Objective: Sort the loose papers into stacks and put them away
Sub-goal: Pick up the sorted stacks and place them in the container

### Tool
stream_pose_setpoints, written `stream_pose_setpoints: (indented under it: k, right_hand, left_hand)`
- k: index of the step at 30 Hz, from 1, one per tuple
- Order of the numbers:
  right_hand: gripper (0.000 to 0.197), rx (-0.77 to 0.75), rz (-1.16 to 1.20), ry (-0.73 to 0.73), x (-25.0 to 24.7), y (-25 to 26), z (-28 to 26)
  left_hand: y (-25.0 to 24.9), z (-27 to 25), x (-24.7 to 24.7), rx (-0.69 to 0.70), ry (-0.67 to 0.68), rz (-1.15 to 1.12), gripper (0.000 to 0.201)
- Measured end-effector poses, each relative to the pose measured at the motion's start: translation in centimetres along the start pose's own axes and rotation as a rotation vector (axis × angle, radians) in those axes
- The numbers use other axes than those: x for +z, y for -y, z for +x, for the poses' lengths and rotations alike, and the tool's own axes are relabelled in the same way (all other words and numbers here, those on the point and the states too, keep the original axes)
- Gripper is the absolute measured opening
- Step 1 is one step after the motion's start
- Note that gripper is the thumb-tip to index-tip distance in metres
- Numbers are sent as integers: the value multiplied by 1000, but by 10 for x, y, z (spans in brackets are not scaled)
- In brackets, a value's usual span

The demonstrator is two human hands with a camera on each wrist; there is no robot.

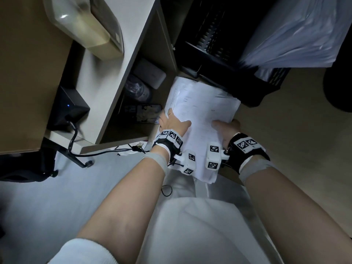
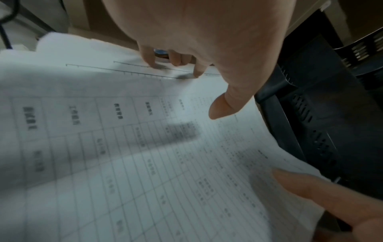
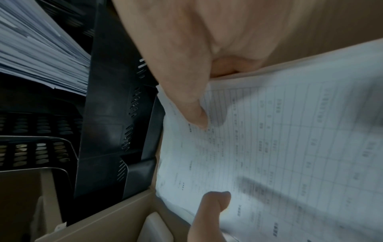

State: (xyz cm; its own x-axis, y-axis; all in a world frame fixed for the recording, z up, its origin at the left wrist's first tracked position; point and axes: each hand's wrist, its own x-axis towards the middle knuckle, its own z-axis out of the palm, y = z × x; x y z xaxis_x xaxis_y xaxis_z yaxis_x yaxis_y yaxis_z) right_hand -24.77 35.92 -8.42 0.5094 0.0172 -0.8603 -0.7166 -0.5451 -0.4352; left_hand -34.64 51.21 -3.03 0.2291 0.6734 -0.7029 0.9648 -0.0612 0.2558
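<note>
A stack of white printed forms (image 1: 200,119) hangs between both hands over the tan desk, its far end against the black file tray (image 1: 245,86). My left hand (image 1: 171,122) grips the stack's left edge, thumb lying on the top sheet and fingertips (image 2: 153,60) curled at the edge. My right hand (image 1: 226,126) grips the right edge, thumb (image 3: 192,111) pressed on top and fingers (image 3: 225,67) tucked underneath. The forms (image 2: 124,147) carry ruled tables and blurred text. Another pile of papers (image 1: 297,35) lies in the tray's upper tier.
Left of the stack is an open shelf cubby with a phone (image 1: 142,113) and grey items. A beige machine (image 1: 83,25) and a black box with a blue light (image 1: 68,109) stand further left, a cable trailing down. A dark round object (image 1: 339,88) sits at the right edge.
</note>
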Motion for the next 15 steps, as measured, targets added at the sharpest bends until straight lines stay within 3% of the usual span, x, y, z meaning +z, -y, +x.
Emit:
stream_pose_setpoints:
  k: [2,4,5,7,10,12,13,15]
  right_hand:
    - [78,57,0,59,6,15,-16]
    - [44,97,-88,151,8,29,-39]
    - [30,109,-109,160,7,30,-43]
    - [20,79,-75,110,1,26,-43]
    - [26,25,-24,91,-15,18,-49]
    - [44,-4,7,96,-25,20,-55]
    - [56,-35,35,76,-31,21,-54]
    - [68,-108,68,51,-45,29,-63]
  left_hand:
    - [1,5,-7,4,0,-83,100]
    - [2,8,-11,-11,28,-157,103]
    - [2,6,-13,-13,51,-156,99]
    - [2,4,-12,-8,75,-131,85]
    - [10,4,-5,-1,88,-73,80]
    - [14,4,-1,21,43,-103,83]
    - [11,-1,-2,22,25,-191,76]
    - [0,-14,-6,52,40,-454,39]
